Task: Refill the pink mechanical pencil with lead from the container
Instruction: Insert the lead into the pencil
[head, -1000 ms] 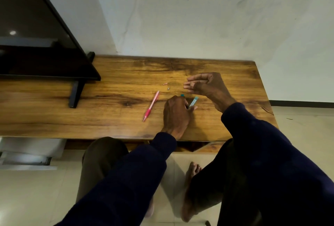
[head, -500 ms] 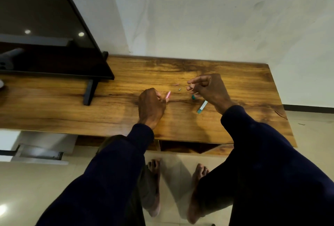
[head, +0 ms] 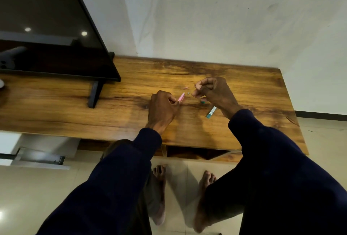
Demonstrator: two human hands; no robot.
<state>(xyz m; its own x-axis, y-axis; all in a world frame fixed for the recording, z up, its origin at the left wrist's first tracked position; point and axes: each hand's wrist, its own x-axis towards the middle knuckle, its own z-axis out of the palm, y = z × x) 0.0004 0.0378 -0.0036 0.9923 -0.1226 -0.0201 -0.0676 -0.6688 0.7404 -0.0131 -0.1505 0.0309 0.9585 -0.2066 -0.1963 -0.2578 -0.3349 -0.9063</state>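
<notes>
**Pencil and lead brought close over the counter**

A long wooden counter (head: 75, 114) runs along a pale wall (head: 225, 19), a dark screen (head: 47, 28) on its stand filling the left end and leaving the right half open for work. A person in dark blue sleeves leans over that open stretch, bare feet visible on the tiled floor below the near edge. The left hand (head: 162, 110) is curled into a fist around the pink mechanical pencil (head: 181, 97), whose uncovered end sticks out past the thumb, its long axis slanting up and to the right, towards the other hand. The right hand (head: 213, 92) hovers just beside that end, thumb and forefinger pinched tight; whether a lead sits in the pinch is too fine to tell. The teal and white lead container (head: 211, 112) lies flat on the counter just below the right wrist, angled much like the pencil, with a small teal piece (head: 202, 101) under the right hand's fingers, probably its cap. Two tiny parts (head: 187, 90) rest on the wood between the hands, likely the pencil's cap and eraser. The next move appears to turn on the short gap between pinch and pencil end, the right hand being nearer. Nothing crowds either hand; the counter's edges are well apart.
</notes>
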